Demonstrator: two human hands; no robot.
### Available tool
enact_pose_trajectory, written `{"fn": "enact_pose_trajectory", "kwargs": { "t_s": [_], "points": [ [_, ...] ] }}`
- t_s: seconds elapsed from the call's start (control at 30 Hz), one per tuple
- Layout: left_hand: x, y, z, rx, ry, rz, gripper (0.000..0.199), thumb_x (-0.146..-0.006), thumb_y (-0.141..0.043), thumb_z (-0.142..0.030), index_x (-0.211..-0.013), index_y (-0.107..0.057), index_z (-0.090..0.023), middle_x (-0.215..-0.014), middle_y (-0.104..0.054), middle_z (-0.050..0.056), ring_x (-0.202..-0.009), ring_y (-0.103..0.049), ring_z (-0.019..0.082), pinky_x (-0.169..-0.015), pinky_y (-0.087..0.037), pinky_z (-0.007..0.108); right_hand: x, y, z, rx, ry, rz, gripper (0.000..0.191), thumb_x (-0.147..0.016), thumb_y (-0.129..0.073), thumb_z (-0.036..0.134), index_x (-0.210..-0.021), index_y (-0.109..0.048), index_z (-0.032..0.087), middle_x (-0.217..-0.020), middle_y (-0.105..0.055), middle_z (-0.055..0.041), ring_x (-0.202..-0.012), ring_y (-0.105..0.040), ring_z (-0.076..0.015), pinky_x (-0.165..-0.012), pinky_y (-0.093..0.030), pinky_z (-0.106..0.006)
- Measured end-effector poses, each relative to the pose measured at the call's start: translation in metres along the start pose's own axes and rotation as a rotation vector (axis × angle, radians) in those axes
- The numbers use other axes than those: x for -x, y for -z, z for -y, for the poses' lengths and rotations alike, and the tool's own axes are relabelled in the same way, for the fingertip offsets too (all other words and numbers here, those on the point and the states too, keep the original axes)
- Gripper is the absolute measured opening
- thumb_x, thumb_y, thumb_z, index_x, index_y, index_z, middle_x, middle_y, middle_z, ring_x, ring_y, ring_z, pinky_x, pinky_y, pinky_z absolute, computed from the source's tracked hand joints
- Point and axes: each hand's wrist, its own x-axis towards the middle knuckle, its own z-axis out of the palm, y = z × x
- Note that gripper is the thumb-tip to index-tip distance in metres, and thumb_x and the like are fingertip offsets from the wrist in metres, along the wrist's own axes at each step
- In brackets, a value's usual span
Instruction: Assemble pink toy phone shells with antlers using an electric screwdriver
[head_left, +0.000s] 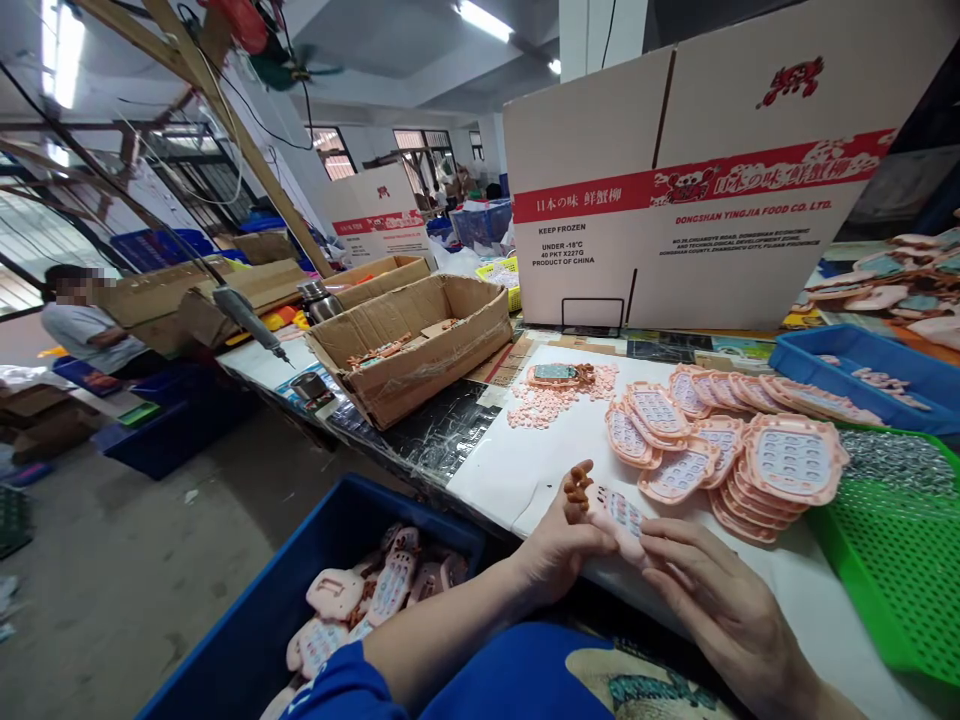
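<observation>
Steadiness counts as I guide remotely: the left hand (562, 548) and right hand (724, 590) together hold 1 pale-pink plastic toy with a blue keypad panel (618, 512) by the near edge of the white tabletop (551, 455), so I'd squeeze lightly and evenly.

Your left hand (559, 550) and right hand (720, 590) hold a pink rounded plastic toy (616, 515); a dark-blue rectangular plastic bin (266, 600) beside you holds similar pink toys (337, 593).
</observation>
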Motion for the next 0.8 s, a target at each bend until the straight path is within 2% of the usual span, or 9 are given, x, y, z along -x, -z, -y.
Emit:
{"fn": "enact_pose_trajectory", "kwargs": {
  "t_s": [0.13,0.27,0.33,0.4,0.47,0.57,0.67,0.73,0.8],
  "points": [
    [0.001,0.002,0.003,-0.048,-0.023,0.014,0.101,-0.044,-0.072,0.000,-0.139,-0.047,-0.026,-0.110,-0.061,0.002,-0.098,-0.061,0.019,-0.086,-0.044,0.030,-0.005,-0.001,0.005,0.017,0.013,-0.018,0.013,-0.099,-0.055,0.019,-0.106,-0.067,0.022,-0.106,-0.069,-0.0046,-0.102,-0.068,-0.0118,-0.092,-0.056,-0.018],
    [0.004,0.005,-0.002,-0.047,-0.003,0.006,0.098,-0.045,-0.071,-0.001,-0.138,-0.049,-0.025,-0.107,-0.061,0.002,-0.098,-0.060,0.019,-0.087,-0.043,0.031,-0.006,0.003,0.003,0.049,0.017,0.035,0.017,-0.100,-0.054,0.022,-0.110,-0.067,0.023,-0.110,-0.070,-0.0050,-0.104,-0.069,-0.0128,-0.090,-0.058,-0.019],
    [0.006,0.005,-0.008,-0.028,0.024,0.008,0.099,-0.046,-0.071,-0.003,-0.140,-0.048,-0.025,-0.109,-0.064,0.003,-0.101,-0.060,0.021,-0.091,-0.042,0.033,-0.003,0.005,0.000,0.113,0.010,0.065,0.022,-0.100,-0.055,0.029,-0.117,-0.067,0.024,-0.124,-0.068,-0.0072,-0.113,-0.068,-0.0174,-0.094,-0.059,-0.025],
    [0.009,0.006,-0.013,-0.007,0.052,0.036,0.101,-0.046,-0.071,-0.003,-0.142,-0.047,-0.026,-0.113,-0.066,0.004,-0.107,-0.060,0.024,-0.096,-0.042,0.036,0.001,0.006,-0.002,0.171,-0.025,0.101,0.035,-0.099,-0.057,0.037,-0.130,-0.062,0.023,-0.135,-0.064,-0.0094,-0.121,-0.065,-0.0223,-0.096,-0.060,-0.031],
    [0.011,0.007,-0.015,0.004,0.049,0.067,0.101,-0.046,-0.072,-0.002,-0.140,-0.049,-0.029,-0.117,-0.066,0.004,-0.113,-0.060,0.025,-0.099,-0.041,0.037,0.005,0.005,-0.003,0.166,-0.086,0.174,0.046,-0.099,-0.055,0.040,-0.141,-0.054,0.021,-0.137,-0.063,-0.0097,-0.122,-0.065,-0.0223,-0.097,-0.059,-0.031],
    [0.013,0.007,-0.013,-0.016,0.016,0.139,0.083,-0.051,-0.078,-0.007,-0.129,-0.058,-0.024,-0.116,-0.068,0.005,-0.113,-0.062,0.027,-0.102,-0.042,0.040,0.007,0.002,0.001,0.104,-0.183,0.273,0.045,-0.103,-0.048,0.039,-0.144,-0.052,0.022,-0.137,-0.063,-0.0075,-0.122,-0.065,-0.0192,-0.097,-0.058,-0.028],
    [0.015,0.008,-0.008,-0.079,0.007,0.227,0.064,-0.059,-0.084,-0.017,-0.119,-0.063,-0.017,-0.112,-0.069,0.009,-0.108,-0.065,0.028,-0.102,-0.044,0.042,0.006,-0.002,0.005,0.102,-0.215,0.263,0.045,-0.103,-0.047,0.041,-0.143,-0.055,0.021,-0.139,-0.062,-0.0079,-0.124,-0.064,-0.0206,-0.099,-0.057,-0.031],
    [0.015,0.009,-0.003,-0.107,-0.029,0.215,0.072,-0.061,-0.087,-0.017,-0.127,-0.058,-0.020,-0.117,-0.067,0.009,-0.113,-0.064,0.027,-0.102,-0.045,0.041,0.005,-0.004,0.006,0.117,-0.206,0.225,0.045,-0.103,-0.048,0.041,-0.142,-0.056,0.021,-0.136,-0.064,-0.0082,-0.122,-0.065,-0.0207,-0.099,-0.057,-0.032],
    [0.015,0.010,0.001,-0.104,-0.079,0.183,0.092,-0.062,-0.088,-0.016,-0.142,-0.045,-0.028,-0.125,-0.064,0.007,-0.120,-0.061,0.027,-0.105,-0.044,0.042,0.004,-0.006,0.006,0.125,-0.193,0.197,0.043,-0.103,-0.049,0.041,-0.140,-0.058,0.020,-0.134,-0.066,-0.0084,-0.119,-0.067,-0.0203,-0.098,-0.058,-0.031]
  ]
}}
